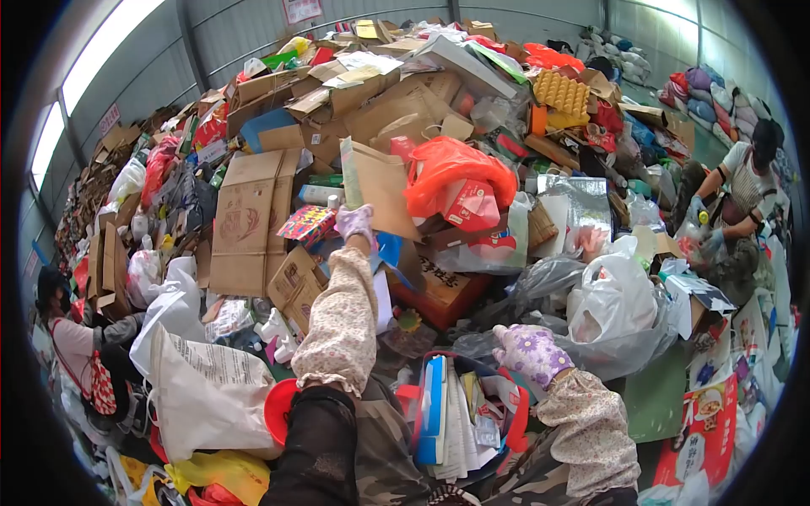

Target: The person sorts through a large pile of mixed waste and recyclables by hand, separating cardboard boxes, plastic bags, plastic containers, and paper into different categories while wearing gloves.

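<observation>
My left hand [354, 223], in a purple patterned glove, reaches into the heap. Its fingers close on the lower left edge of an upright brown piece of cardboard [378, 187]. Just left of the hand are a colourful patterned box [307, 224] and a white-capped bottle. My right hand [533, 352], in a purple flowered glove, is held low with its fingers apart and nothing in them. It is above the right side of an open bag [516, 413] between my legs. Papers and a blue booklet [433, 410] stand in that bag.
A large mixed waste heap [396, 105] rises ahead. Nearby are a flattened carton [250, 221], a red plastic bag [460, 175], a white plastic bag [611, 297] and a white sack [207, 396]. A co-worker [742, 198] sits at right, and another person [74, 341] at left.
</observation>
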`<state>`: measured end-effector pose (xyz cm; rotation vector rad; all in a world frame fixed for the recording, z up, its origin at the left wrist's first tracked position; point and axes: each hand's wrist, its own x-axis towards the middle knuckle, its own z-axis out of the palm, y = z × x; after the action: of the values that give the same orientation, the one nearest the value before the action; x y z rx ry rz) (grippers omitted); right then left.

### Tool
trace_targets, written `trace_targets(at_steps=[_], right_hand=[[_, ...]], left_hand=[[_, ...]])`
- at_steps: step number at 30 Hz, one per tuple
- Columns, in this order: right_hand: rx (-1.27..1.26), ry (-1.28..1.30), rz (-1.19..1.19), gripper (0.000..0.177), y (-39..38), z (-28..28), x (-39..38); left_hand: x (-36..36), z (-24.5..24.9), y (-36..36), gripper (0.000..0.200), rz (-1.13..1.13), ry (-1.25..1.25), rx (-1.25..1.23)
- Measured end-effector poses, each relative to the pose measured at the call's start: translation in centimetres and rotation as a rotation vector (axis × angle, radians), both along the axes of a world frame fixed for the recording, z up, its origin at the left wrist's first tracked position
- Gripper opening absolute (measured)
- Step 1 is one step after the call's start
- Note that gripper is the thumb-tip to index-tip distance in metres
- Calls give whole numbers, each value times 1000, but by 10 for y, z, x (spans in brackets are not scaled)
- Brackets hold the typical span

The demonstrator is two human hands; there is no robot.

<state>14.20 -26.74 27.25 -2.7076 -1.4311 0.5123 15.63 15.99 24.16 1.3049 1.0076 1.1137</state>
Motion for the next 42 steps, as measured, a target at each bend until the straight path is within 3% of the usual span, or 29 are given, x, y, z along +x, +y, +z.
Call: trace_targets(at_steps=[3, 6, 7, 12, 15, 16, 18, 19, 22, 25, 26, 29, 33, 34, 36, 39, 40, 42], right_hand=[[18, -8, -35, 41, -6, -1, 5], [76, -56, -101, 42, -8, 10, 6], [127, -57, -127, 42, -10, 13, 5], [415, -78, -247, 49, -12, 3, 20], [360, -30, -355, 57, -6, -17, 37], [282, -54, -335, 60, -9, -36, 40], [314, -26, -264, 75, -10, -55, 38], [215, 108, -294, 77, -10, -69, 44], [135, 201, -250, 75, -11, -86, 35], [162, 86, -245, 68, -12, -122, 29], [129, 103, -310, 62, -16, -131, 33], [45, 76, -406, 40, -29, -159, 49], [184, -173, -541, 39, -40, -183, 52], [305, -332, -484, 41, -37, -180, 51], [439, -381, -405, 43, -18, -145, 39], [621, -260, -390, 43, 9, -105, 17], [801, -137, -384, 45, 17, -117, 20], [861, 127, -440, 42, 33, -107, 12]], left_hand=[[-33, 40, 7, 38, 5, 150, 272], [-62, 75, -13, 41, -81, -54, 497], [-67, 77, -6, 42, -19, -18, 578], [-113, 106, -17, 34, -186, -63, 525], [-128, 94, -32, 30, -224, 20, 558], [-144, 93, -60, 30, -228, 28, 290], [-150, 89, -71, 28, -184, 116, 217], [-153, 87, -72, 27, -189, 106, 197], [-160, 74, -58, 24, -237, 146, 180], [-171, 51, -24, 25, -161, 185, 193], [-178, 59, -35, 25, -105, 180, 142], [-217, 44, 21, 25, -30, 152, 95], [-293, -17, 126, 32, 131, 231, 206], [-316, -38, 156, 35, 146, 390, 405], [-357, -79, 211, 42, 149, 633, 839], [-373, -59, 185, 33, 139, 500, 810], [-375, -48, 176, 27, 126, 417, 706], [-380, -17, 158, 16, 107, 161, 407]])
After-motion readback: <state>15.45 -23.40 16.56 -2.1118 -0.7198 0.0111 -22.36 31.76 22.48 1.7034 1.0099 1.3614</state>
